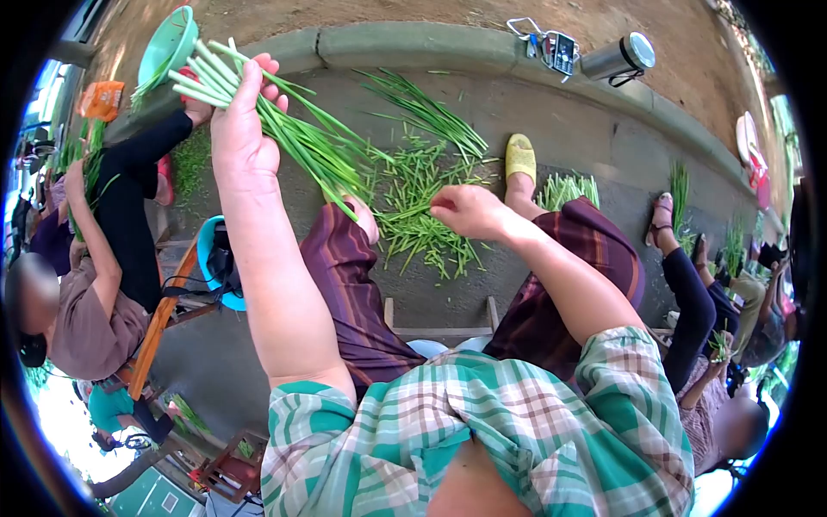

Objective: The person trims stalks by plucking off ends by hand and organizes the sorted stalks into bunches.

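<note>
1. A bundle of long green stalks point(314, 146) is held up by the left hand point(245, 108), over the wet ground point(319, 112) on the left side. The fingers are closed around it near its pale ends, which are pointed up and away; the green tips are hung down toward the left foot point(365, 222).
2. The right hand point(469, 211) is held above the edge of the pile, with its fingers curled in toward the thumb. Nothing can be made out in it; whether a small piece is pinched there cannot be told.
3. Between the feet, a loose pile of short green pieces point(422, 207) is spread on the ground. By its look, this part can be judged as done: a good amount has been broken or cut short.
4. Just beyond the pile, a bunch of long leaves point(435, 112) is laid flat, with its length apparently unshortened.
5. Beside the right knee, a bunch of pale stalks point(568, 188) is partly hidden by the striped cloth point(594, 250); whether it is finished or waiting cannot be told.
6. The work can be judged as partway along, since the held bundle is seen at full length and appears left to be dealt with.
7. Past the yellow slipper point(520, 155), a steel flask point(613, 60) is placed by the kerb point(413, 47).
</note>
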A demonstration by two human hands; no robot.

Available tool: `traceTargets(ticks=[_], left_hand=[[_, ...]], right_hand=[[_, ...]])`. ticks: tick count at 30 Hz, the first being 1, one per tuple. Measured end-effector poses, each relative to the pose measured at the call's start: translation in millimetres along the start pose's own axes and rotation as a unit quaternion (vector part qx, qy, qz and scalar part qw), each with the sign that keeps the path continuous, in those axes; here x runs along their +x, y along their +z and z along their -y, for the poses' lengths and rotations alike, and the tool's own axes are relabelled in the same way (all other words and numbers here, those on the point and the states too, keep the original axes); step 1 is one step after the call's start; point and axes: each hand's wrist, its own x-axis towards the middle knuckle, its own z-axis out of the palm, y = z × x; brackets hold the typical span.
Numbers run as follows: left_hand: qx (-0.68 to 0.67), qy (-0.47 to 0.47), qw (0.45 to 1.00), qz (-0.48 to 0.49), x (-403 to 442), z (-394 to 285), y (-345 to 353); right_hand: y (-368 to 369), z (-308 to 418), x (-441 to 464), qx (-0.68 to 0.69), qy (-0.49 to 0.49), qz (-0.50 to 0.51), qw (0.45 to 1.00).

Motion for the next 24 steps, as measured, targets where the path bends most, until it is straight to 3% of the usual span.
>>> traceTargets(ticks=[3, 7, 9, 11, 13, 21, 24], left_hand=[[0.067, 0.048, 0.997, -0.003, -9.6, 3.9, 17.8], [0.034, -0.003, 0.994, 0.103, -19.7, 7.8, 30.3], [0.05, -0.004, 0.996, 0.078, -27.5, 10.9, 38.8], [0.024, -0.033, 0.993, 0.111, -32.0, 16.4, 40.5], [0.06, -0.035, 0.994, 0.084, -46.9, 14.0, 54.7], [0.116, -0.074, 0.987, 0.088, -83.8, 18.3, 73.5], [0.09, -0.09, 0.984, 0.127, -88.8, 18.6, 72.3]], right_hand=[[22.0, -39.7, 3.5, 0.009, 0.048, 0.073, 0.996], [43.1, -97.3, 25.8, -0.036, 0.112, 0.12, 0.986], [50.0, -123.9, 44.4, -0.07, 0.221, 0.068, 0.97], [64.0, -160.4, 66.1, -0.138, 0.233, -0.037, 0.962], [66.5, -171.6, 76.5, -0.096, 0.248, -0.138, 0.954], [60.9, -203.6, 129.9, -0.04, 0.244, -0.261, 0.933], [62.6, -219.0, 150.9, -0.037, 0.254, -0.262, 0.93]])
